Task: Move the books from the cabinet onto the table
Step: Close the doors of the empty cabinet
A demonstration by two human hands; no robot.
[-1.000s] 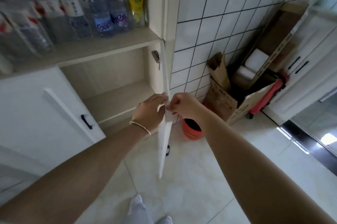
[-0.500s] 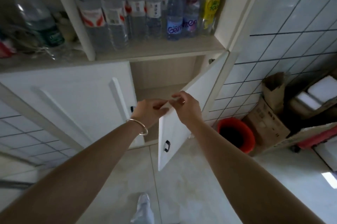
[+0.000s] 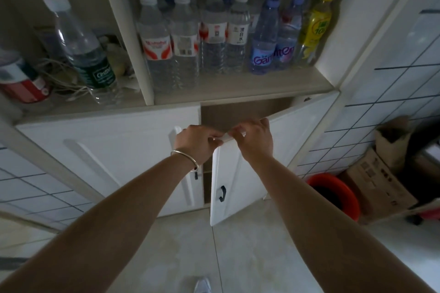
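Both hands up at the top edge of the right cabinet door (image 3: 240,173), white, partly ajar with a dark gap beside it. Left hand (image 3: 196,143) curled over the door's upper corner, fingers pinched on the edge, a thin metal bangle (image 3: 184,158) round the wrist. Right hand (image 3: 256,139) just beside it, fingertips hooked over the same edge; grip of each clenched on the door, the two hands nearly touching. Small black handle (image 3: 222,194) low on the door's left side. Left cabinet door (image 3: 107,149) closed, white, with a raised panel. Behind the open gap only shadowed wood interior; books not visible anywhere, possibly hidden in the dark of the cabinet, cannot tell. No table in sight either.

Above, on the open shelf (image 3: 238,93), a crowd of upright water bottles (image 3: 185,42) with white caps, two blue-tinted ones (image 3: 263,37) to the right, then a yellow bottle (image 3: 314,28) against the side wall. In the left compartment, a large clear bottle with a green label (image 3: 88,54), tilted, beside a red-and-white can (image 3: 22,80). Down on the floor at right, a red bucket (image 3: 333,194) next to a cardboard box (image 3: 381,178), both against the tiled wall (image 3: 392,78).
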